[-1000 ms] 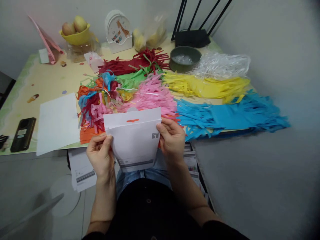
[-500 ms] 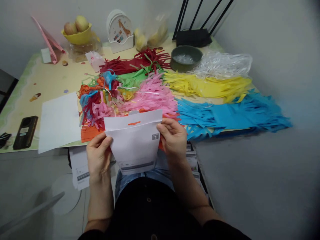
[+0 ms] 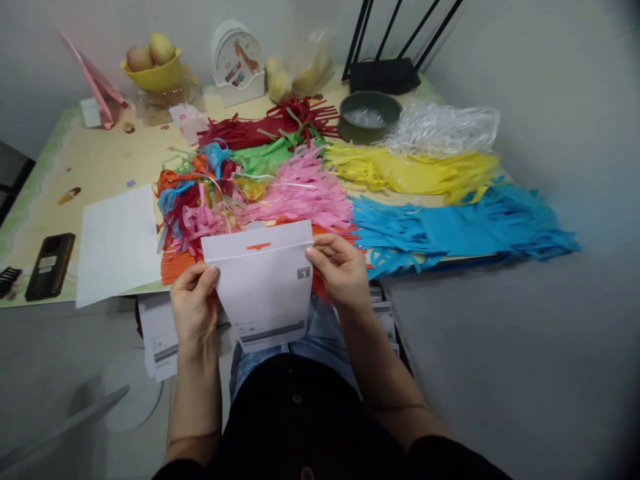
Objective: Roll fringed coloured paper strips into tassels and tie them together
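A white cardboard packaging box [image 3: 265,287] with a hang slot near its top and a grey mark bearing a 1 is held up over my lap. My left hand [image 3: 195,300] pinches its left edge between thumb and fingers. On the opposite edge, my right hand [image 3: 341,270] grips it near the upper corner. Behind the box lie pink paper strips [image 3: 310,190] and orange strips [image 3: 181,267], partly covered by it. Blue fringed paper [image 3: 450,227] spreads to the right of my right hand. What the box contains, if anything, is hidden.
On the table [image 3: 107,157] are a white sheet [image 3: 117,243], a phone [image 3: 50,265], yellow fringe [image 3: 410,172], dark red fringe [image 3: 250,131] and a green bowl [image 3: 369,130]. Clear plastic strands [image 3: 445,130] lie by the wall. Printed white packages [image 3: 159,337] sit below the table edge.
Both hands and the box have shifted slightly left. The right hand has moved a little further than the left, and both keep their hold.
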`<state>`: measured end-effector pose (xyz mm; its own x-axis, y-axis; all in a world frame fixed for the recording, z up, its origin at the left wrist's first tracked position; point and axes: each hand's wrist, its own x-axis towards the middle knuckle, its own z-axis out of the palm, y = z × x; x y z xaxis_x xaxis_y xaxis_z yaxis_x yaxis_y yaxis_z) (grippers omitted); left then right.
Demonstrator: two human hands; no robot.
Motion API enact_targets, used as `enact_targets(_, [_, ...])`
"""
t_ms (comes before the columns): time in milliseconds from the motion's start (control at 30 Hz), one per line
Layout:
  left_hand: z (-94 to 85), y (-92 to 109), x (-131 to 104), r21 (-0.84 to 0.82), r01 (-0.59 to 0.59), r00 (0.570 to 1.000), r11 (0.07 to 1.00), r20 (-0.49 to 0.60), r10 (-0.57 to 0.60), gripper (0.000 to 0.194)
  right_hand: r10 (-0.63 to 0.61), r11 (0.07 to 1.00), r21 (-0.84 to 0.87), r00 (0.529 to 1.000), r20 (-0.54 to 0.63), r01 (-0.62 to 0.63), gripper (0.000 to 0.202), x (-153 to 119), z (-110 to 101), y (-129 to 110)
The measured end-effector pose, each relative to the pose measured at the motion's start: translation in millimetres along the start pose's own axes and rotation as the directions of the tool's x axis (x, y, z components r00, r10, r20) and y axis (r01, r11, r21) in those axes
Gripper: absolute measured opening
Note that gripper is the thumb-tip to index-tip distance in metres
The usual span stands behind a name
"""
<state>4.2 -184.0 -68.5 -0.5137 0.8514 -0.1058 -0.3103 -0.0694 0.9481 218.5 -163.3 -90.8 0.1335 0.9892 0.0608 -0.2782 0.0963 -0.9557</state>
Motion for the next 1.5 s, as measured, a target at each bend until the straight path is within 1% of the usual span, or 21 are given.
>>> enact_targets(100, [-1.5,-4.9,-0.6,0.086,-0.090,0.993,0.992,-0.065,0.096,0.036,-0.021,0.998,-0.062,1.000,0.008,0.021,0.024,1.8,-0.3,-7.3])
enact_targets(167, [-2.3,-8.0,-2.1,0.147,-0.135,0.986,0.980,-0.076,0.147,0.033,-0.025,0.996,-0.081,1.000,-0.008,0.024,0.024,1.2,0.5,-9.7])
enact_targets(333, [-3.3,-10.7,-1.8,0.165,-0.176,0.980,0.970,-0.064,0.189,0.029,-0.022,0.996,-0.091,0.999,-0.048,0.017,0.024,0.5,-0.7,-5.6])
enact_targets(433, [-6.1,-6.7,2.3,0.134,-0.150,0.989,0.980,0.020,0.148,0.030,-0.020,0.997,-0.078,0.999,0.026,0.022,0.026,5.5,-6.0,-5.0])
enact_targets(500, [-8.7,-1.2,6.0,0.153,-0.128,0.986,0.980,0.127,0.109,0.030,-0.009,0.996,-0.086,0.991,0.137,0.021,0.029,11.4,-10.6,-8.8])
enact_targets(567, [-10.4,6.6,10.4,0.229,-0.139,0.963,0.963,0.259,0.077,0.028,0.016,0.992,-0.121,0.961,0.276,0.019,0.031,18.5,-15.1,-15.7])
enact_targets(633, [-10.1,15.9,16.1,0.325,-0.213,0.916,0.921,0.394,0.073,0.029,0.021,0.986,-0.161,0.909,0.415,0.051,0.031,26.0,-18.7,-23.8])
enact_targets(733, [-7.1,30.4,27.5,0.416,-0.363,0.807,0.834,0.588,0.058,0.027,-0.041,0.959,-0.212,0.831,0.555,0.188,0.025,36.8,-23.0,-34.4])
enact_targets(833, [-6.0,43.2,39.2,0.404,-0.495,0.645,0.769,0.764,0.013,0.018,-0.104,0.885,-0.275,0.736,0.669,0.375,0.021,45.2,-28.0,-41.2])
enact_targets(900, [-7.3,50.9,44.4,0.366,-0.566,0.518,0.738,0.855,-0.027,0.024,-0.138,0.835,-0.269,0.656,0.742,0.479,0.028,48.7,-31.1,-44.2])
enact_targets(967, [-9.1,58.2,46.2,0.349,-0.616,0.423,0.706,0.903,-0.077,0.033,-0.145,0.810,-0.248,0.591,0.793,0.531,0.032,50.3,-32.2,-47.0])
enact_targets(1000, [-9.6,61.6,45.9,0.347,-0.634,0.390,0.691,0.915,-0.102,0.036,-0.125,0.808,-0.255,0.576,0.808,0.532,0.031,50.5,-31.5,-48.5])
enact_targets(1067, [-8.7,67.1,42.8,0.350,-0.649,0.349,0.676,0.926,-0.144,0.038,-0.070,0.813,-0.304,0.601,0.796,0.497,0.025,49.7,-27.2,-51.7])
enact_targets(1133, [-4.5,69.9,37.2,0.370,-0.646,0.344,0.667,0.922,-0.179,0.036,-0.025,0.812,-0.354,0.633,0.774,0.464,0.023,48.1,-19.8,-54.8])
enact_targets(1167, [-1.2,70.1,33.8,0.395,-0.645,0.361,0.654,0.912,-0.195,0.034,-0.015,0.805,-0.371,0.641,0.767,0.463,0.024,47.0,-15.7,-56.3])
enact_targets(1200, [2.7,69.5,30.3,0.427,-0.647,0.395,0.632,0.896,-0.201,0.031,-0.015,0.794,-0.378,0.637,0.770,0.476,0.024,45.9,-11.8,-57.7])
enact_targets(1267, [11.7,66.6,24.4,0.492,-0.644,0.492,0.585,0.853,-0.175,0.025,-0.026,0.765,-0.377,0.610,0.792,0.522,0.022,43.6,-5.5,-60.5])
enact_targets(1300, [16.3,64.8,22.4,0.514,-0.639,0.528,0.573,0.834,-0.159,0.025,-0.037,0.752,-0.377,0.606,0.795,0.541,0.022,42.5,-3.3,-61.7])
enact_targets(1333, [20.7,63.0,21.3,0.529,-0.630,0.548,0.569,0.822,-0.156,0.027,-0.048,0.740,-0.377,0.603,0.796,0.557,0.022,41.3,-1.8,-62.7])
enact_targets(1400, [29.0,60.1,22.0,0.553,-0.599,0.555,0.579,0.808,-0.198,0.026,-0.062,0.720,-0.377,0.595,0.801,0.583,0.022,39.0,-0.5,-64.1])
enact_targets(1500, [40.0,58.9,28.7,0.596,-0.518,0.524,0.613,0.788,-0.323,0.020,-0.077,0.682,-0.382,0.581,0.810,0.623,0.021,36.6,-0.1,-64.6])
